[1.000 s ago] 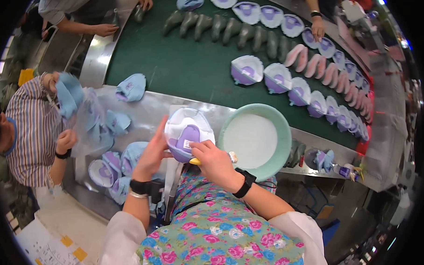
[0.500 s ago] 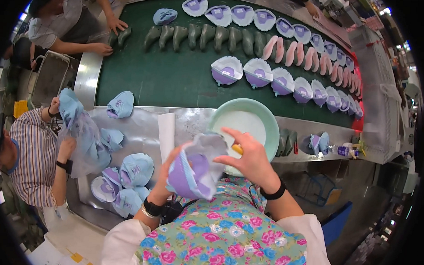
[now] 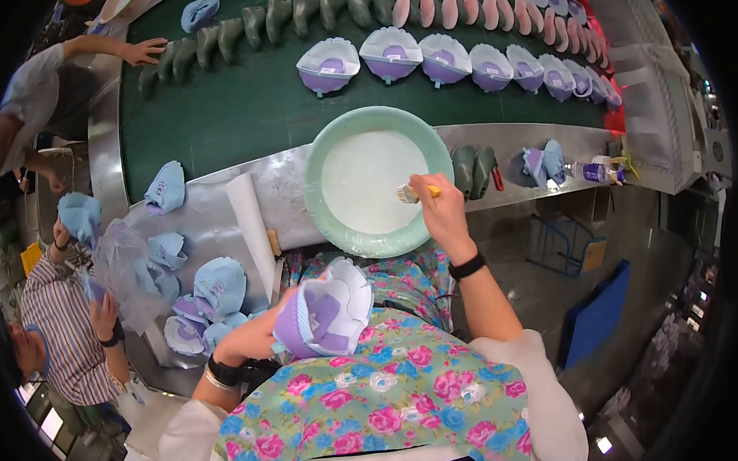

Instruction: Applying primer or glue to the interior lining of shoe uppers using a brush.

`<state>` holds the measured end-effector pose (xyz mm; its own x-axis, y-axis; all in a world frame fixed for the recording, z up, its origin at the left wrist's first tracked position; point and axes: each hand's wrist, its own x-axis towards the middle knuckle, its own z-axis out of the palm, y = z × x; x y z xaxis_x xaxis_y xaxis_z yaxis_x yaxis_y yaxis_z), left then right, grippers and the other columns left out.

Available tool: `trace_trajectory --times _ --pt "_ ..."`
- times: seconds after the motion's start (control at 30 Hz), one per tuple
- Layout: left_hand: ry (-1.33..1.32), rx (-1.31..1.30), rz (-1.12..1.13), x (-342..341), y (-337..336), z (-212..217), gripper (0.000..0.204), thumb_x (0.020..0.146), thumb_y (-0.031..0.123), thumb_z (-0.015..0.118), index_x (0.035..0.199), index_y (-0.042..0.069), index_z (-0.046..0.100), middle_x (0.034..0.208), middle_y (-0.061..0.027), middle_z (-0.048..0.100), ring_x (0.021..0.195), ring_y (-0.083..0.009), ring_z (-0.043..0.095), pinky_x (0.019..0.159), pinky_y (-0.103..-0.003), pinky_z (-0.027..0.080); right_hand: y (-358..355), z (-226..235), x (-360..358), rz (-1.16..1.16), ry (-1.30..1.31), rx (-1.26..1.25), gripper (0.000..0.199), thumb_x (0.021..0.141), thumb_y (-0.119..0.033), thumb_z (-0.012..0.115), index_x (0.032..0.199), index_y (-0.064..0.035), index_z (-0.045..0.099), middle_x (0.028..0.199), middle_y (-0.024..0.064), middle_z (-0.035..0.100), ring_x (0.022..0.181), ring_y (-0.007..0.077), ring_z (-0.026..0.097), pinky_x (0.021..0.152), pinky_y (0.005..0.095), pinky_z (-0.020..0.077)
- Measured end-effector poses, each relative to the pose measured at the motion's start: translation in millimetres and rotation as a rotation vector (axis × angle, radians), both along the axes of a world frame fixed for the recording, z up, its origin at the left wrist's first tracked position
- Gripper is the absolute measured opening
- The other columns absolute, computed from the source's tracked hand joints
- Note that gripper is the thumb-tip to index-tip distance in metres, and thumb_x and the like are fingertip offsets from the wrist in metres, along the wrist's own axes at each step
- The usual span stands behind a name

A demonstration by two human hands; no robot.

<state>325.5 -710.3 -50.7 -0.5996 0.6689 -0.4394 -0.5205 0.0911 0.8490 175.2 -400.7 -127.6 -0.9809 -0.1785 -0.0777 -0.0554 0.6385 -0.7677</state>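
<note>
My left hand (image 3: 256, 334) is closed round a purple-and-white shoe upper (image 3: 352, 299), held in front of my flowered apron with its opening and pale lining facing up. My right hand (image 3: 444, 221) pinches a small brush (image 3: 408, 194) with a yellow handle. Its bristles are over or in the white liquid (image 3: 367, 169) in a pale green basin (image 3: 315, 188); whether they touch the liquid I cannot tell. The basin stands at the table edge, straight ahead of me.
On the green conveyor belt (image 3: 226, 120) stand rows of purple uppers (image 3: 390, 56), dark green shoe lasts (image 3: 279, 22) and pink insoles (image 3: 460, 8). Blue uppers (image 3: 219, 284) lie on the metal table at left, near a white roll (image 3: 251, 226). Two co-workers are at left, one handling a blue upper.
My right hand has gone from beside the upper to the basin, brush over the white liquid. My left hand keeps the upper, now nearer my body. The view has shifted.
</note>
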Motion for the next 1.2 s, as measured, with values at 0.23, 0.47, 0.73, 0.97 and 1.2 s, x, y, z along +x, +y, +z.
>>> trace_trajectory --times 0.23,0.47,0.73,0.97,1.2 --pt "-0.061 -0.324 0.544 8 22 -38 0.058 0.087 0.004 0.053 0.140 0.003 0.030 0.131 -0.0116 0.039 0.126 -0.0219 0.039 0.105 -0.033 0.030 -3 -80 11 -0.061 -0.057 -0.030 0.015 0.077 -0.013 0.072 0.086 -0.0017 0.068 0.082 0.0153 0.064 0.073 0.0305 0.063 0.066 0.0360 0.0502" --pt "-0.460 0.064 1.016 -15 43 -71 0.043 0.093 0.006 0.054 0.134 0.005 0.041 0.122 -0.0077 0.055 0.109 -0.0177 0.055 0.094 -0.033 0.046 -3 -26 5 -0.137 -0.099 -0.189 0.019 0.075 -0.005 0.072 0.093 -0.0019 0.069 0.089 0.0125 0.068 0.079 0.0245 0.066 0.070 0.0297 0.0516" --pt "-0.461 0.254 0.908 -28 57 -83 0.041 0.093 0.007 0.055 0.133 0.005 0.043 0.125 -0.0094 0.054 0.111 -0.0202 0.055 0.097 -0.036 0.046 -18 58 -7 0.071 -0.298 -0.626 0.020 0.078 -0.004 0.073 0.097 -0.0006 0.070 0.092 0.0069 0.069 0.084 0.0108 0.064 0.072 0.0225 0.0501" --pt "-0.312 0.234 0.988 -44 69 -69 0.046 0.093 0.006 0.054 0.136 0.005 0.039 0.128 -0.0107 0.052 0.114 -0.0224 0.054 0.098 -0.039 0.046 7 31 13 -0.156 -0.271 -0.359 0.015 0.079 -0.012 0.073 0.086 0.0002 0.068 0.070 0.0045 0.067 0.064 0.0092 0.062 0.059 0.0220 0.0488" --pt "0.035 -0.028 1.042 -50 67 -61 0.046 0.090 0.000 0.054 0.135 0.004 0.042 0.123 -0.0090 0.055 0.109 -0.0178 0.057 0.093 -0.032 0.049 -3 91 26 -0.211 -0.603 -0.597 0.020 0.081 -0.016 0.073 0.074 -0.0001 0.065 0.062 0.0030 0.064 0.053 0.0048 0.056 0.049 0.0200 0.0444"
